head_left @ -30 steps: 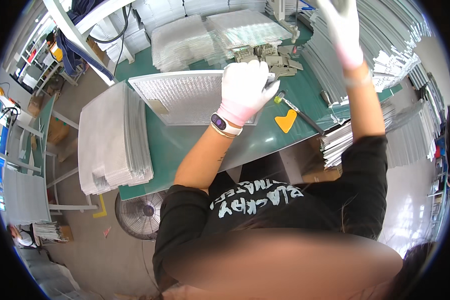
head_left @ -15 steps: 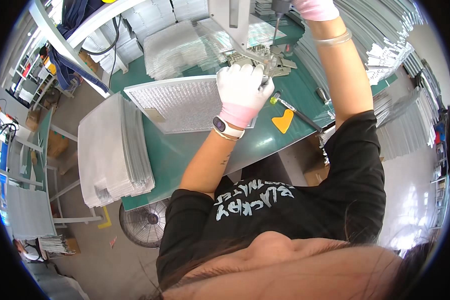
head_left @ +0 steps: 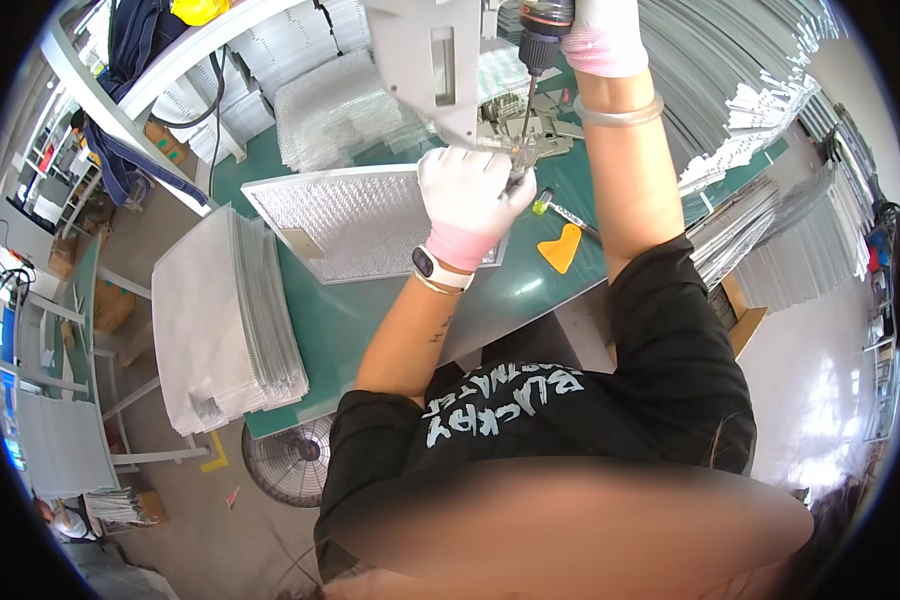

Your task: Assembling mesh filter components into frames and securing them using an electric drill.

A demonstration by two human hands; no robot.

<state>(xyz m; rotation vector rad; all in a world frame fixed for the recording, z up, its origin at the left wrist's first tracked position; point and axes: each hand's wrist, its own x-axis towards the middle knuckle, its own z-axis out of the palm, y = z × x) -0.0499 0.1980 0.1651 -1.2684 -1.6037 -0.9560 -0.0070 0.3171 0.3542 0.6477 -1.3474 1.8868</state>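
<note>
My left hand (head_left: pixel 473 195), in a white glove with a pink cuff, is closed at the upper right corner of a white-framed panel (head_left: pixel 345 215) with a textured silvery face. The panel leans up off the green table. My gloved right hand (head_left: pixel 608 38) is wrapped round a power drill (head_left: pixel 542 40) at the top, its grip partly out of view. The drill's long thin bit (head_left: pixel 528 108) points down to a small metal piece beside my left thumb. Behind that corner lies a pile of grey-beige brackets (head_left: pixel 555 130).
A slotted light-grey metal part (head_left: pixel 440 65) hangs in front of the brackets. Stacked mesh sheets (head_left: pixel 215 320) stand at the table's left edge. A yellow scraper (head_left: pixel 560 248) and a green-tipped tool (head_left: pixel 542 203) lie right of the panel. White frame strips (head_left: pixel 750 130) are heaped at right.
My right hand has brought the drill down and left, so the bit now reaches the spot by my left thumb. The left hand keeps its grip at the panel's corner. The view has shifted slightly.
</note>
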